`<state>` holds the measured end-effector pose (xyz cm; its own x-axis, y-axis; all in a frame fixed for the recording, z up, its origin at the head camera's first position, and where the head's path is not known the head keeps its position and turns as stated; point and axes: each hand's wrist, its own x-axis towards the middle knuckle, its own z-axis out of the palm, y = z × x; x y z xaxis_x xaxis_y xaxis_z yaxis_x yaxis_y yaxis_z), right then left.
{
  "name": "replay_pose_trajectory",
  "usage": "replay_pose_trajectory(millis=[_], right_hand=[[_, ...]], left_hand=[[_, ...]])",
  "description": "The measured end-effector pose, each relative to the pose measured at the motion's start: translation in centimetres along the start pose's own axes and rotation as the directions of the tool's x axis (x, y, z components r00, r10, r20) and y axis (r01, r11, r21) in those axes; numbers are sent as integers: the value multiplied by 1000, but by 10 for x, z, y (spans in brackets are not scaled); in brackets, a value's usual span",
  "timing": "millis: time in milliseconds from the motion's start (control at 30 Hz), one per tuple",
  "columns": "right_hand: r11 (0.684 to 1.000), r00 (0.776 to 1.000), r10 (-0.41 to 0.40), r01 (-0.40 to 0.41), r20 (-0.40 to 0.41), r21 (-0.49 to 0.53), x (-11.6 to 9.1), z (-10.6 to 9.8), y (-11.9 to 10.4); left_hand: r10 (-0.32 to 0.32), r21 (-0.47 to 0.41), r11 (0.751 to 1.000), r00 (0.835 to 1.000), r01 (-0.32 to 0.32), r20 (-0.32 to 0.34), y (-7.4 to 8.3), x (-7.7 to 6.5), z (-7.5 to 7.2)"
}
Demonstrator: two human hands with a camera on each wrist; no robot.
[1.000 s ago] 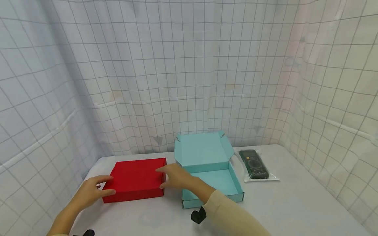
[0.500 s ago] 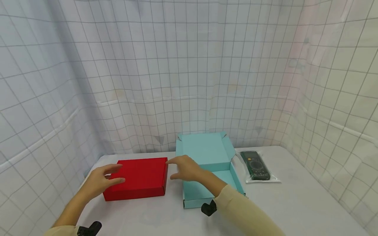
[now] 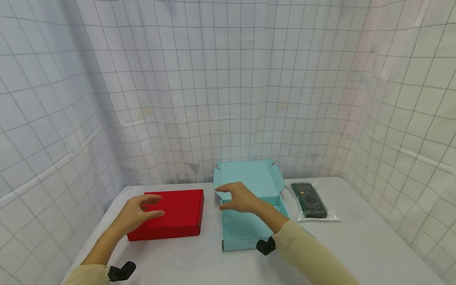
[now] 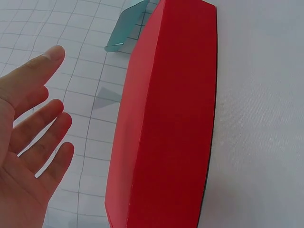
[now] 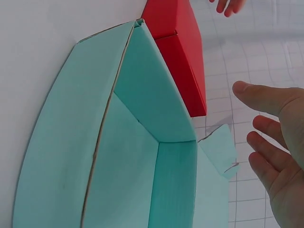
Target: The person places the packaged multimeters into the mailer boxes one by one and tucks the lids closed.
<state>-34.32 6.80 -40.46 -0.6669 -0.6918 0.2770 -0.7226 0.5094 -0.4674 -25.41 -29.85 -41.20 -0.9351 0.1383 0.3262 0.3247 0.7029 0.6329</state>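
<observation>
So from my end of the feed, both hands are up in the air over the desk (image 3: pixel 360 241), and neither one has hold of anything. The left hand (image 3: pixel 134 214) hovers at the left end of the red box (image 3: pixel 179 209), palm turned inward, thumb lowest and pointing right, fingers spread and gently bent with a wide gap to the thumb. My left wrist view shows it clear of the cardboard. The right hand (image 3: pixel 242 198) mirrors it over the teal box (image 3: pixel 246 244): thumb and index reach left toward the red box, a roomy gap between them, and the other fingers are relaxed. The right wrist view shows daylight between it and the teal box too. Its forearm slants up and left from a cream sleeve (image 3: pixel 313 253). As for placement, the red box sits closed on the left part of the desk, and the teal one is just beside it with its lid tilted up and back. Farther right, near the teal lid, I've got a dark multimeter (image 3: pixel 309 201) lying in a clear bag.
</observation>
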Motion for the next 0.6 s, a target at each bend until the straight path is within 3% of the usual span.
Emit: replay_pose_trajectory(millis=[433,600], right_hand=[[1000,999,-23,23,-49,13,-23,-20,27],[1000,997,-3,5,-71,15,-34,-27,37]], left_hand=[[7,-127,992,1000,-4,28,9,8,23],[44,-168,985,997,-33,62,19,9,36]])
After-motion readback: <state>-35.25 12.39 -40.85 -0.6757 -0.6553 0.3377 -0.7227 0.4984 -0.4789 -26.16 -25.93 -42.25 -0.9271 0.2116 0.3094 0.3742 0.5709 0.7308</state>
